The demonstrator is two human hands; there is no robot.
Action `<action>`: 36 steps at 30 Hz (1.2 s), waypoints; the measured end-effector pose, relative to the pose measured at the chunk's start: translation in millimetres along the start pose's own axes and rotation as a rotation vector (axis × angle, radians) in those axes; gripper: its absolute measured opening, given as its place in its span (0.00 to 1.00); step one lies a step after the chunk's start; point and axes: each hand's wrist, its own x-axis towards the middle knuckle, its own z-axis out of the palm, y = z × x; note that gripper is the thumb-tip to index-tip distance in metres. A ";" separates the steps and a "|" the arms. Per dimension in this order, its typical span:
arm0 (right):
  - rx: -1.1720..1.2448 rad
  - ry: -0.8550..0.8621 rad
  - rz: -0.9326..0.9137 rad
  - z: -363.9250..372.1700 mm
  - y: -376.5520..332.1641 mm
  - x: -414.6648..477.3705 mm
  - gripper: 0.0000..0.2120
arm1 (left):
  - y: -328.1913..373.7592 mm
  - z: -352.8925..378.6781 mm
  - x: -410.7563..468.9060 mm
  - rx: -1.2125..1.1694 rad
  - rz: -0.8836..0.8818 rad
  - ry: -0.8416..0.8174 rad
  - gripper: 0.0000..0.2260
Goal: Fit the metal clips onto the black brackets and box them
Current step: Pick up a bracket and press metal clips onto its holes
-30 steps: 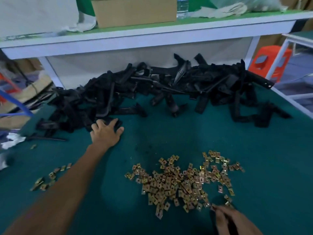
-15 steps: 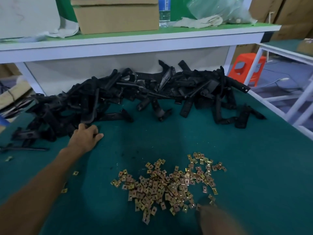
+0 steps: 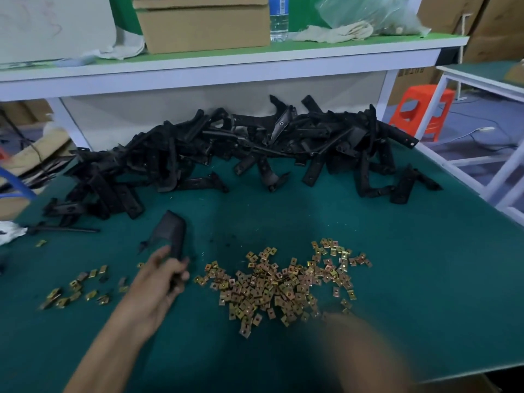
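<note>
My left hand (image 3: 158,282) grips one black bracket (image 3: 171,234), lifted clear of the green table mat (image 3: 411,265) and pointing away from me. A long heap of black brackets (image 3: 226,148) lies across the back of the table. Several brass-coloured metal clips (image 3: 283,282) are scattered in a loose pile in front of me. A smaller scatter of clips (image 3: 76,287) lies to the left. My right hand (image 3: 348,330) is a blur at the near edge of the big clip pile; its fingers cannot be made out.
A white shelf (image 3: 226,69) spans the back, carrying a cardboard box (image 3: 204,24), a water bottle (image 3: 279,18), cloths and a plastic bag. An orange stool (image 3: 422,109) and a white frame stand off the table's right edge. A thin black rod (image 3: 62,230) lies at left.
My left hand has pulled back from the heap toward me, now holding a bracket. My right hand has moved up along the near side of the clip pile, blurred by motion.
</note>
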 end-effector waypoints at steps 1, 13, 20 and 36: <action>0.011 0.014 0.017 1.0 -0.2 -1.0 0.06 | -9.2 7.3 -17.7 0.109 0.055 -0.007 0.25; 0.895 -0.350 0.533 2.1 -23.8 5.5 0.12 | -79.2 115.1 -122.8 0.727 0.412 -0.462 0.30; 0.943 -0.211 0.558 10.5 1.1 19.1 0.09 | -53.7 101.5 -70.1 0.829 0.556 -0.538 0.11; 0.618 -0.149 0.456 18.4 6.3 6.1 0.11 | -18.4 139.1 32.7 1.280 0.717 -0.193 0.03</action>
